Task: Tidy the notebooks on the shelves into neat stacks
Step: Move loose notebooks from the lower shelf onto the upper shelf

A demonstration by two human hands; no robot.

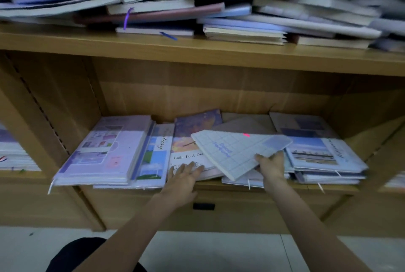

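My right hand (271,163) grips the near edge of a pale blue grid-patterned notebook (234,151), which is lifted and turned askew over the middle of the lower shelf. My left hand (183,176) lies flat, fingers straight, on a notebook with a sunset cover and the words "Light To A" (186,140). To the left lies a stack of lilac notebooks (105,151), beside it a notebook with sky pictures (154,155). To the right lies another stack with blue-white covers (317,155).
The wooden upper shelf (197,52) carries a sprawling, untidy heap of notebooks (197,1) with ribbon markers. Wooden side panels (54,107) close in the lower compartment. More notebooks show in the left neighbouring compartment (13,153). The pale floor (208,252) is below.
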